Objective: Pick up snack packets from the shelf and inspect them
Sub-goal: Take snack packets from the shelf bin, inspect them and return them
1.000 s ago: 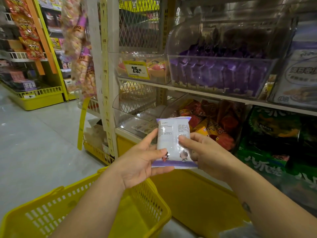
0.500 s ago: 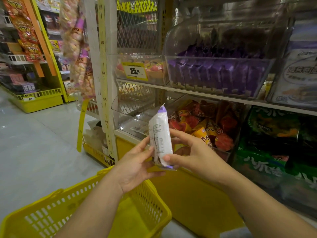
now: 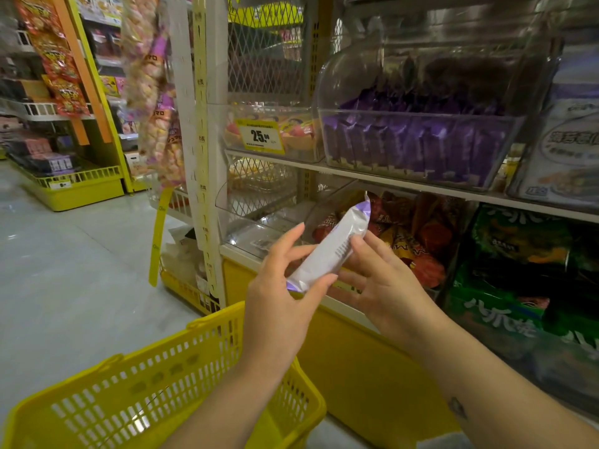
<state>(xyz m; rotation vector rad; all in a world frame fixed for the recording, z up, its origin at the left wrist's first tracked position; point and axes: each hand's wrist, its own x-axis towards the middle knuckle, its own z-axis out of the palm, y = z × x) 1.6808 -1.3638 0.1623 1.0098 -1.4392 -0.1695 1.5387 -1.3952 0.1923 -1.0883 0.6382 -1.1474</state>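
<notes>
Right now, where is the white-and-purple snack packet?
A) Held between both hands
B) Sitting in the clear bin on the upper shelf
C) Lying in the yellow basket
A: the left hand and the right hand both hold the snack packet, tilted in front of the lower shelf and above the yellow basket.

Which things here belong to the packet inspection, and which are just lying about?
Job: snack packet, held by left hand and right hand; bin of purple packets on the shelf.
Lying about: yellow basket, price tag, green bags, hanging snack strips.
</notes>
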